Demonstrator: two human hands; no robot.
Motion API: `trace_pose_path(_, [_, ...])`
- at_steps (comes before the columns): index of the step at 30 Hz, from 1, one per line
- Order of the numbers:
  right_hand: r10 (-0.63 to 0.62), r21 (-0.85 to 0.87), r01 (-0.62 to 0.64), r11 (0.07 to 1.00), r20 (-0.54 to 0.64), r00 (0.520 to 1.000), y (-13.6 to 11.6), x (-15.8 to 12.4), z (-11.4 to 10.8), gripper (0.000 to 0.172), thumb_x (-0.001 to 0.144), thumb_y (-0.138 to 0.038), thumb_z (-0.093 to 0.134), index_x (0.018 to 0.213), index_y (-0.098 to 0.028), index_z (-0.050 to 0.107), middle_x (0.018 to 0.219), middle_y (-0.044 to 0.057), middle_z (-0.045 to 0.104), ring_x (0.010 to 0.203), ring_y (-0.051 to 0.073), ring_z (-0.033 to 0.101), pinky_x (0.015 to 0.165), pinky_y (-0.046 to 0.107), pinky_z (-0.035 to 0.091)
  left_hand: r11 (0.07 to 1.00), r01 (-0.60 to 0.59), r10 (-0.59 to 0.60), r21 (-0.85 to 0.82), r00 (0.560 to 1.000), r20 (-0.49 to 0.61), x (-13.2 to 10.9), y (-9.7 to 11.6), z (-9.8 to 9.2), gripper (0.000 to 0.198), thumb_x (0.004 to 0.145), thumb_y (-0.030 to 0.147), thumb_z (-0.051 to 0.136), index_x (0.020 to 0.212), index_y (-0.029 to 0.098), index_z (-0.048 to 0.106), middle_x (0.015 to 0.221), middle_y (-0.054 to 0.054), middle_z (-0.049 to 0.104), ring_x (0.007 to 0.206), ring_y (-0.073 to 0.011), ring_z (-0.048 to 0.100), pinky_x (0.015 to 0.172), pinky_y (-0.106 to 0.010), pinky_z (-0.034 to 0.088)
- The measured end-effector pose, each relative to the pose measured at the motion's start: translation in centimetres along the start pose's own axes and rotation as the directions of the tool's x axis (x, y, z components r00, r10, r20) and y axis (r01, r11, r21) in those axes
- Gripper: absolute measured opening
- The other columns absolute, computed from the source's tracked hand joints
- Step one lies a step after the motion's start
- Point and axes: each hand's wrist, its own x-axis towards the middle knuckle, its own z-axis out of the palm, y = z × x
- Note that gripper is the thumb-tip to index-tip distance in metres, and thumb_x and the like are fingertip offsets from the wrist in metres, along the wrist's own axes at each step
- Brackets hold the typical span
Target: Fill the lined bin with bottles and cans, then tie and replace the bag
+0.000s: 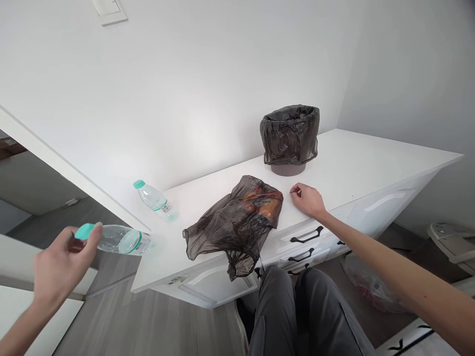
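Pinching a bottle (115, 239) by its cap (83, 231) at eight o'clock with my left hand (61, 264), I judge that the surest hold, the rest likely light, slick and dentable, while my right hand (308, 200) curls at three, how tightly unclear.

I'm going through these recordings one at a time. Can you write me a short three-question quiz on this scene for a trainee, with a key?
1. True or false: the right hand is clutching the dark translucent plastic bag.

2. What is the left hand holding?
A) a black drawer handle
B) a clear plastic bottle with a turquoise cap
C) a lined bin

3. How many turquoise-capped bottles are in view, and where are they?

Key:
1. False; the hand is apart from the bag, to its right in the picture.
2. B
3. Two: the held one, and a second bottle on the white cabinet.
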Motion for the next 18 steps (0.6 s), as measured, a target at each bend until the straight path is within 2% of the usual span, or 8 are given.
trace_pose_path(3, [0.005,0.013,-0.006,1.0,0.013,1.0,0.1,0.1,0.1,0.018,0.087,-0.019,0.053,0.092,-0.023,0.07,0.092,0.005,0.076,0.083,0.02,0.065,0.071,0.03,0.04,0.995,0.093,-0.088,-0.032,0.987,0.137,2.1,2.3,-0.3,0.042,0.087,0.06,0.05,0.068,0.024,0.04,0.058,0.004,0.053,0.061,-0.0149,0.049,0.067,-0.025,0.039])
trace_pose_path(5, [0.007,0.014,-0.007,1.0,0.017,1.0,0.1,0.1,0.1,0.018,0.087,-0.018,0.053,0.092,-0.023,0.07,0.093,0.004,0.076,0.083,0.02,0.065,0.07,0.03,0.04,0.994,0.104,-0.098,-0.028,0.979,0.179,3.0,3.2,0.1,0.043,0.089,0.06,0.048,0.067,0.024,0.04,0.06,0.004,0.053,0.063,-0.0153,0.048,0.068,-0.026,0.037])
trace_pose_path(9, [0.0,0.002,0.0,1.0,0.003,1.0,0.0,0.1,0.1,0.016,0.087,-0.017,0.054,0.09,-0.022,0.069,0.093,0.004,0.076,0.082,0.02,0.064,0.07,0.029,0.039,0.994,0.106,-0.096,-0.039,0.974,0.204,3.9,3.8,1.4,0.047,0.09,0.064,0.049,0.067,0.024,0.041,0.064,0.003,0.054,0.07,-0.0149,0.05,0.067,-0.025,0.034])
trace_pose_path(12, [0.002,0.004,-0.002,1.0,0.005,1.0,-0.1,0.1,0.1,0.016,0.087,-0.017,0.054,0.089,-0.023,0.068,0.092,0.004,0.076,0.083,0.021,0.065,0.069,0.029,0.038,0.993,0.105,-0.094,-0.053,0.979,0.181,4.4,3.9,2.2,0.05,0.09,0.067,0.049,0.067,0.023,0.043,0.063,0.003,0.053,0.073,-0.0155,0.052,0.066,-0.025,0.032])
trace_pose_path(15, [0.009,0.02,-0.009,1.0,0.012,1.0,-0.1,0.1,0.1,0.015,0.087,-0.017,0.054,0.089,-0.023,0.068,0.092,0.004,0.076,0.083,0.02,0.065,0.07,0.029,0.039,0.993,0.108,-0.096,-0.058,0.981,0.171,4.9,4.2,2.6,0.05,0.091,0.068,0.047,0.067,0.024,0.045,0.064,0.002,0.055,0.076,-0.0181,0.055,0.065,-0.026,0.032])
trace_pose_path(18, [0.005,0.027,-0.005,1.0,0.008,1.0,-0.1,0.1,0.1,0.015,0.087,-0.018,0.055,0.089,-0.023,0.068,0.091,0.004,0.076,0.082,0.02,0.065,0.07,0.029,0.039,0.99,0.141,-0.131,-0.027,0.966,0.222,5.3,4.6,2.7,0.048,0.09,0.067,0.053,0.07,0.023,0.048,0.071,0.001,0.061,0.076,-0.0179,0.054,0.064,-0.024,0.034])
